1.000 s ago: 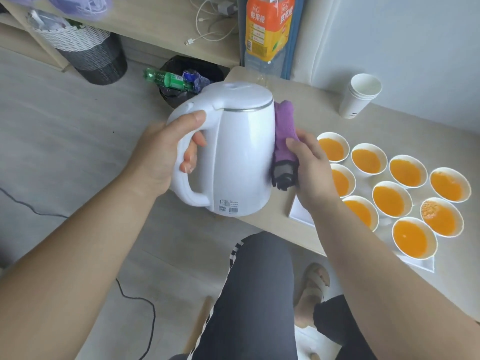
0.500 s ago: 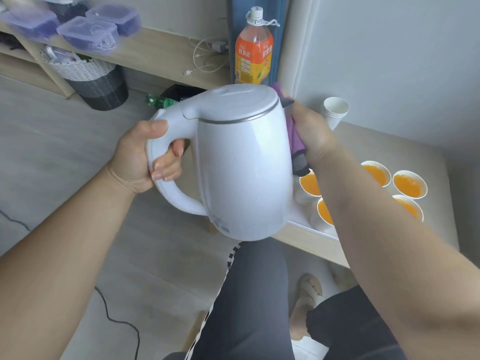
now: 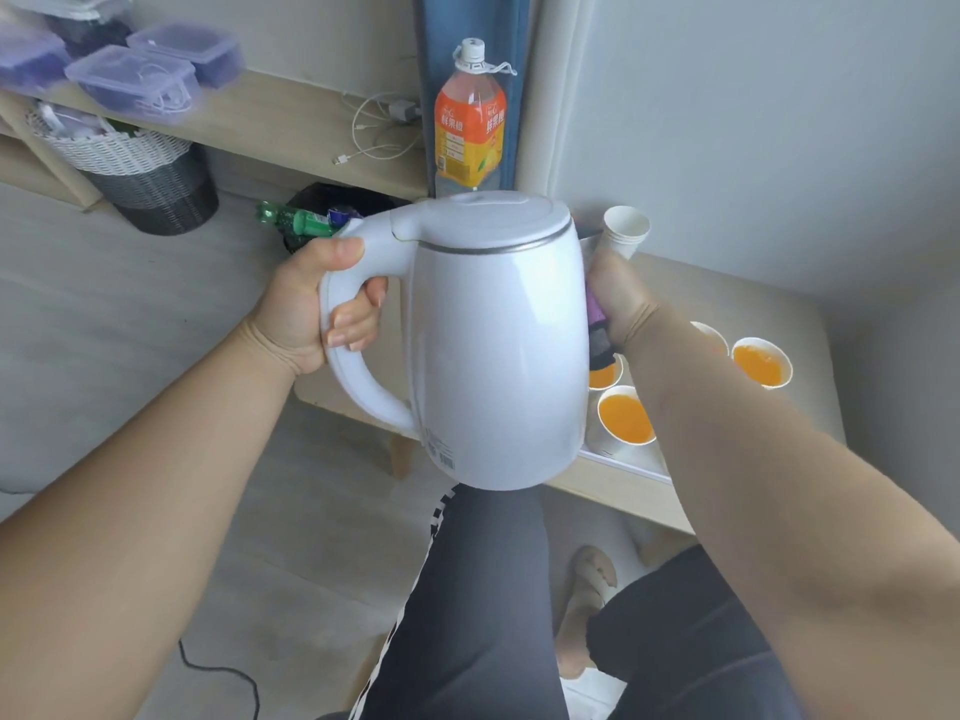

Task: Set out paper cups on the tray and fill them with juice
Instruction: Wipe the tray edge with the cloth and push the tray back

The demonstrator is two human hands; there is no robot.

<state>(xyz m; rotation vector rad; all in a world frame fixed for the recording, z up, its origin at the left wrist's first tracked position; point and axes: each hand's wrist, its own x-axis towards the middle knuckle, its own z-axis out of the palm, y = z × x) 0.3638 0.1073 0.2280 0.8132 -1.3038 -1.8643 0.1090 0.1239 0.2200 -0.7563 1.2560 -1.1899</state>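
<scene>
My left hand [image 3: 317, 309] grips the handle of a white electric kettle [image 3: 498, 345], held upright in the air above my lap. Against the kettle's far side, my right hand [image 3: 618, 298] holds a purple cloth [image 3: 596, 324]. Behind the kettle, paper cups filled with orange juice [image 3: 626, 418] [image 3: 759, 362] stand on a white tray [image 3: 623, 462] on the low table; the kettle and my right arm hide most of them. A stack of empty paper cups [image 3: 626, 233] stands further back. An orange juice bottle [image 3: 470, 127] stands at the table's far end.
The low wooden table [image 3: 769, 304] runs along the wall on the right. A shelf [image 3: 270, 116] at the left carries plastic boxes [image 3: 130, 77] and a white charger cable [image 3: 374, 132]. A woven basket [image 3: 140, 179] and a black bin [image 3: 322, 215] with bottles sit on the floor. My legs are below.
The kettle has been lifted higher and closer to me, and now covers most of the tray. My right hand with the cloth has moved up along the kettle's far side.
</scene>
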